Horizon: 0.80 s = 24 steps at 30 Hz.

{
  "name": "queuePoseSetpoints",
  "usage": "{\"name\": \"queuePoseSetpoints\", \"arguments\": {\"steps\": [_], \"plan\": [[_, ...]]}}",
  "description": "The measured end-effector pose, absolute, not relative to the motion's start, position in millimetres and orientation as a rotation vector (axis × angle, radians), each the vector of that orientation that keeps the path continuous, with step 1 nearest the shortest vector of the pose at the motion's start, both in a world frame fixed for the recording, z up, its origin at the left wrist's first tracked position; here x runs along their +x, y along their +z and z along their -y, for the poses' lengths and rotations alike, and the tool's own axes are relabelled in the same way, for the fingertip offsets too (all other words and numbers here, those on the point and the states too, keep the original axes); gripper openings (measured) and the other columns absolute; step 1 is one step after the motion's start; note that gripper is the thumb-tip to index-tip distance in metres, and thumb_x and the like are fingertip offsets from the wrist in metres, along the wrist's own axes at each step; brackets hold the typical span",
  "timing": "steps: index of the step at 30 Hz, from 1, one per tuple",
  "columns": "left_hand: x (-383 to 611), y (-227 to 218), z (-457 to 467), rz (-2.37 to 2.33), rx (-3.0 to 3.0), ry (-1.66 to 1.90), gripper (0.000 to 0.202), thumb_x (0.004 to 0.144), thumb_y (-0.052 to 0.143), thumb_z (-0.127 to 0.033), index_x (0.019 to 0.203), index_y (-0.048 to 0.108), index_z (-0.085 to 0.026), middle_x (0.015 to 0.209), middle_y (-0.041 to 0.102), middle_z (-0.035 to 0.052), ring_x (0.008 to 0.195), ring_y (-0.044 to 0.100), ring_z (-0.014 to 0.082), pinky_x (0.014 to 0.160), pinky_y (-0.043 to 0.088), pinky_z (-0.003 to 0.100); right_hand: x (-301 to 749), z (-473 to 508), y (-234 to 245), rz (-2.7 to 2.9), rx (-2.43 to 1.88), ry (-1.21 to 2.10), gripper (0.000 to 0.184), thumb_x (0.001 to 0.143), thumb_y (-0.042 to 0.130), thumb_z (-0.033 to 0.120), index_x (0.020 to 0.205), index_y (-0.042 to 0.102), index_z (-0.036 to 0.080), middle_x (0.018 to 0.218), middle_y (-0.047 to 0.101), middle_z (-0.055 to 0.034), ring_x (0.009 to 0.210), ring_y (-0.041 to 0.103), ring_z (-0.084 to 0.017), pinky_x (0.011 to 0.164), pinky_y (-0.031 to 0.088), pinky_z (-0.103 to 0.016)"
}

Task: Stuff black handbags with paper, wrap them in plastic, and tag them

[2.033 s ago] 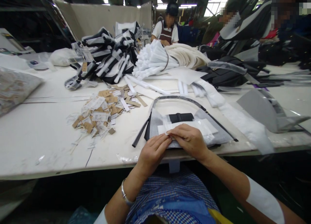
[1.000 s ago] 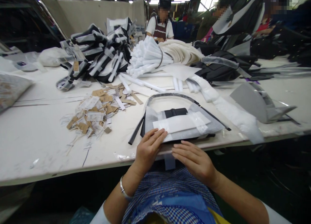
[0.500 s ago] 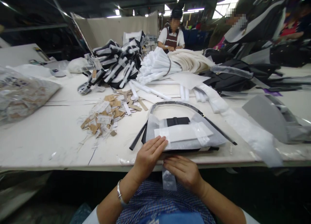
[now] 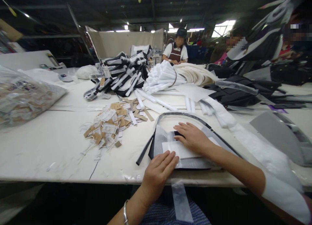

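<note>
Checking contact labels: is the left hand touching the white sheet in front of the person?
Touching. The head view shows the left hand lying flat, its fingertips pressed on the near left corner of the white sheet.

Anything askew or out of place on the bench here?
A translucent strip dangles off the table edge just below the left hand. Paper tags lie in a loose heap, strings trailing. Nothing else stands out.

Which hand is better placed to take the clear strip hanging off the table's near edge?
Probably left: the left hand lies just above the strip; the right hand rests farther in on the white sheet.
</note>
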State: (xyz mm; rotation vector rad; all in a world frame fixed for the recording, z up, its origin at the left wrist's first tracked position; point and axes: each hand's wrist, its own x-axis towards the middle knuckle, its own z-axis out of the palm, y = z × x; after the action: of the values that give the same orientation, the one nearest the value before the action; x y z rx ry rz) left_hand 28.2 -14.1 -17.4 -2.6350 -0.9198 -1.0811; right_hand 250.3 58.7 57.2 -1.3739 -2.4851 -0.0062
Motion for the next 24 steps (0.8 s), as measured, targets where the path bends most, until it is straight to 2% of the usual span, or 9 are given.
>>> {"name": "queuePoseSetpoints", "arguments": {"steps": [2, 7, 14, 17, 20, 22, 24], "plan": [[28, -17, 13, 0.904, -2.611, -1.106, 0.037, 0.103, 0.037, -0.015, 0.134, 0.057, -0.019, 0.135, 0.063, 0.0029, 0.126, 0.057, 0.0195, 0.098, 0.052, 0.035, 246, -81, 49, 2.645, -1.449, 0.08, 0.031, 0.099, 0.049, 0.033, 0.115, 0.069, 0.015, 0.122, 0.069, -0.0141, 0.124, 0.058, -0.032, 0.109, 0.036, -0.058], [28, -21, 13, 0.888, -2.584, -1.163, 0.036, 0.103, 0.037, -0.016, 0.132, 0.059, -0.019, 0.134, 0.064, 0.0005, 0.123, 0.059, 0.0191, 0.094, 0.054, 0.034, 228, -90, 41, 2.776, -1.402, 0.149, 0.032, 0.101, 0.042, 0.028, 0.11, 0.07, 0.015, 0.118, 0.071, -0.0126, 0.118, 0.062, -0.026, 0.115, 0.025, -0.054], [28, -23, 13, 0.903, -2.563, -1.212, 0.036, 0.103, 0.038, -0.016, 0.131, 0.06, -0.019, 0.134, 0.064, 0.0002, 0.121, 0.061, 0.019, 0.093, 0.055, 0.033, 202, -90, 46, 2.837, -1.434, 0.317, 0.034, 0.101, 0.038, 0.023, 0.105, 0.071, 0.015, 0.112, 0.073, -0.0127, 0.108, 0.067, -0.023, 0.116, 0.025, -0.05], [28, -23, 14, 0.893, -2.548, -1.226, 0.036, 0.103, 0.037, -0.016, 0.13, 0.061, -0.019, 0.132, 0.065, 0.0004, 0.119, 0.062, 0.0186, 0.092, 0.055, 0.033, 205, -94, 46, 2.765, -1.463, 0.5, 0.035, 0.101, 0.037, 0.025, 0.112, 0.068, 0.016, 0.117, 0.072, -0.0122, 0.113, 0.065, -0.025, 0.117, 0.019, -0.055], [29, -23, 14, 0.893, -2.547, -1.226, 0.035, 0.103, 0.038, -0.017, 0.129, 0.061, -0.019, 0.132, 0.066, 0.0008, 0.119, 0.062, 0.0189, 0.092, 0.055, 0.033, 215, -98, 48, 2.641, -1.479, 0.753, 0.039, 0.101, 0.037, 0.03, 0.131, 0.06, 0.02, 0.137, 0.06, -0.0104, 0.131, 0.052, -0.026, 0.118, 0.013, -0.06], [29, -23, 14, 0.908, -2.552, -1.213, 0.035, 0.103, 0.038, -0.016, 0.129, 0.061, -0.019, 0.132, 0.066, 0.0011, 0.119, 0.062, 0.0191, 0.092, 0.055, 0.033, 224, -93, 53, 2.56, -1.434, 0.862, 0.044, 0.101, 0.037, 0.033, 0.143, 0.049, 0.023, 0.142, 0.056, -0.0081, 0.136, 0.047, -0.025, 0.119, 0.017, -0.059], [29, -22, 14, 0.925, -2.559, -1.198, 0.036, 0.103, 0.036, -0.016, 0.13, 0.06, -0.019, 0.132, 0.065, 0.0012, 0.12, 0.061, 0.0193, 0.093, 0.055, 0.034, 233, -76, 59, 2.446, -1.375, 0.802, 0.045, 0.101, 0.037, 0.033, 0.145, 0.045, 0.025, 0.137, 0.061, -0.0064, 0.133, 0.05, -0.023, 0.118, 0.026, -0.053]]}}
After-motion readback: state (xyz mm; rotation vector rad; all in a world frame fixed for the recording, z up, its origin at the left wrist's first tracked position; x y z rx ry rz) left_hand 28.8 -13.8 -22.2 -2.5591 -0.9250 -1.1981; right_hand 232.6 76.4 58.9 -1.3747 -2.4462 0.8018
